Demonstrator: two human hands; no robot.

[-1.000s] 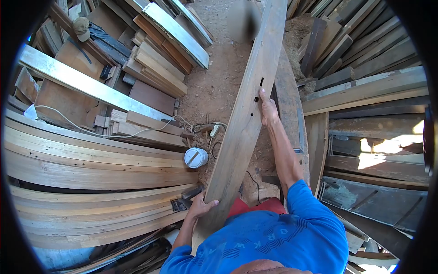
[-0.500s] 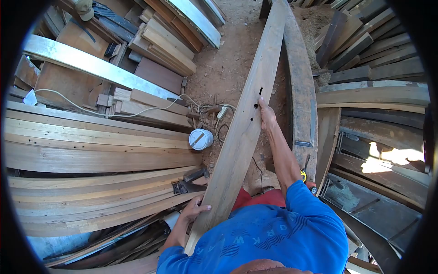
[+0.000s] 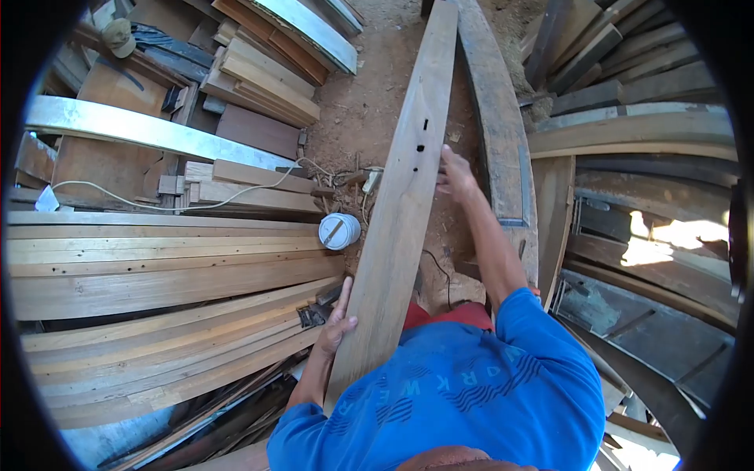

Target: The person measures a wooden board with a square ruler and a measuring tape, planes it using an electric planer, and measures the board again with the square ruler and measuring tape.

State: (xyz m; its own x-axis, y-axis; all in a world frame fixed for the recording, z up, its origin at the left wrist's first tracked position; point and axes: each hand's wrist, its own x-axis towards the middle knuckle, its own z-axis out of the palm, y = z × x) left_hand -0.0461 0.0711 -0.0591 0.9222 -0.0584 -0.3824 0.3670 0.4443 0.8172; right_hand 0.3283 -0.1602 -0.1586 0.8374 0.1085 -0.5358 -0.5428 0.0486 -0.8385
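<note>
A long wooden plank point(image 3: 390, 228) slants from my body up to the top of the view, with a slot and dark holes in its upper half. At its left edge near me is my left hand point(image 3: 338, 323), thumb over the face and index finger stretched along the side; the other fingers are partly hidden. Beside the right edge, level with the holes, my right hand point(image 3: 457, 174) has its fingers apart. Whether its fingertips touch the plank is hard to tell.
A thick timber bench point(image 3: 503, 118) with a metal square point(image 3: 525, 188) on it runs along the right. On the dirt floor at left stands a white bucket point(image 3: 339, 231). Stacked boards point(image 3: 173, 275) fill the left side, and more timber point(image 3: 628, 129) lies at right. A pale cable point(image 3: 236, 196) crosses the left boards.
My right hand has loosened from the plank, its thumb coming off the face to the right edge. The left hand has shifted forward along the edge, index finger now extended. The view has turned slightly.
</note>
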